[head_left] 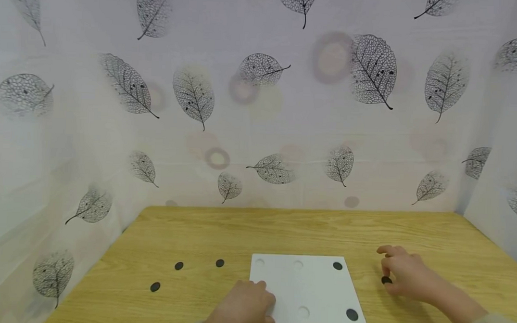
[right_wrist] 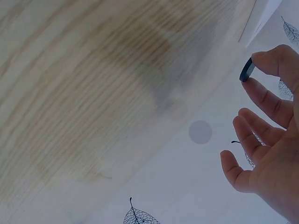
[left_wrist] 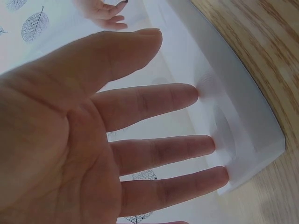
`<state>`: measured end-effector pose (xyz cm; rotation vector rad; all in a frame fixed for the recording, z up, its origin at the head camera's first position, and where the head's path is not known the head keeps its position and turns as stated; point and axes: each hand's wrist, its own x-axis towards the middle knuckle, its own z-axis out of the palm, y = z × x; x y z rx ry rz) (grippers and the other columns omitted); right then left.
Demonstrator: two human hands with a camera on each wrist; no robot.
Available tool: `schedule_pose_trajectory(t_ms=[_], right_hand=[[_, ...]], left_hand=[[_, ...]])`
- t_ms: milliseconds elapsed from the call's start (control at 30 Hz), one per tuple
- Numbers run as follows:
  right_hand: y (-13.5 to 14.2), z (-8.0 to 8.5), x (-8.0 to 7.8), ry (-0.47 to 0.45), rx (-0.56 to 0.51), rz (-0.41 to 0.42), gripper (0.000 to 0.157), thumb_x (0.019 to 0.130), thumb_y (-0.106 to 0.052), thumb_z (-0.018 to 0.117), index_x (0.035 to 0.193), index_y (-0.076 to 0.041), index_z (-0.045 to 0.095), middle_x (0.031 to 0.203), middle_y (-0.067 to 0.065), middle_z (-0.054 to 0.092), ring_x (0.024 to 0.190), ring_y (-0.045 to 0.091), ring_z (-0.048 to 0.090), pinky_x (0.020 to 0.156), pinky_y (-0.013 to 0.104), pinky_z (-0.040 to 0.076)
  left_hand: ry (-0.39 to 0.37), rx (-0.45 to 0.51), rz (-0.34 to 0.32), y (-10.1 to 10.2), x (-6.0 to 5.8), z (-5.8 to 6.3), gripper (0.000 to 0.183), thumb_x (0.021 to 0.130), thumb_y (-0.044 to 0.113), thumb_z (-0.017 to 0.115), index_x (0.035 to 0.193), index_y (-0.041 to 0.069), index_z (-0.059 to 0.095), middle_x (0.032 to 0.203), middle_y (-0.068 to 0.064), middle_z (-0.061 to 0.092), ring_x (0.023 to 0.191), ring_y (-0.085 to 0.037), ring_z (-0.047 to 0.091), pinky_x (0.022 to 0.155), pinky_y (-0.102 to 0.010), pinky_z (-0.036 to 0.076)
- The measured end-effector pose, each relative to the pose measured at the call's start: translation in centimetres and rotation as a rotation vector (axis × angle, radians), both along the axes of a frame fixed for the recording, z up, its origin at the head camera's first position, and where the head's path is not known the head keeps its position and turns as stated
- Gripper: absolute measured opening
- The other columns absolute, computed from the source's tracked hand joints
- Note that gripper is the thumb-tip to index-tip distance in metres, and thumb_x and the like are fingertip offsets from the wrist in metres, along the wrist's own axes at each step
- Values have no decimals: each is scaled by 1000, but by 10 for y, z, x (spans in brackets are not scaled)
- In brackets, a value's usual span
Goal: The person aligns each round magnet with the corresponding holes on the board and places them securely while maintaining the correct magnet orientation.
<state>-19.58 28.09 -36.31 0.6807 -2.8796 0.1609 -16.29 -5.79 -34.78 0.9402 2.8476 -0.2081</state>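
Observation:
Between thumb and index finger, my right hand (head_left: pixel 409 276) pinches a small black disc (right_wrist: pixel 247 70), held above the table to the right of a white board (head_left: pixel 298 291). The other right fingers are spread apart. My left hand (head_left: pixel 244 306) rests on the board's front left part, its straight fingertips (left_wrist: pixel 187 95) touching the white surface. Round shallow recesses show in the board. One black disc (head_left: pixel 337 266) sits at its back right, another black disc (head_left: pixel 352 314) at its front right. In the head view the left hand hides the board's front left corner.
Left of the board, three loose black discs lie on the wood-grain table (head_left: pixel 307 231): a near one (head_left: pixel 155 286), a middle one (head_left: pixel 179 265) and one closer to the board (head_left: pixel 220 263). A pale leaf-print curtain (head_left: pixel 278 114) stands behind and at both sides.

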Motion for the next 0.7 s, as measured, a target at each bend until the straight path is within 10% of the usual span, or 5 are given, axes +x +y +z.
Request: schedule_pose_trajectory(t_ms=[700], right_hand=[[-38,10,4,20,1,87,28,57,-14,74,59,-21,47,103,10,54,94,32,49,66,54,37]], left_hand=[[5,6,-2,0,1,0,19,74,35,65,72,16,61,64,5,41,58,-11,37,55,-25,36]])
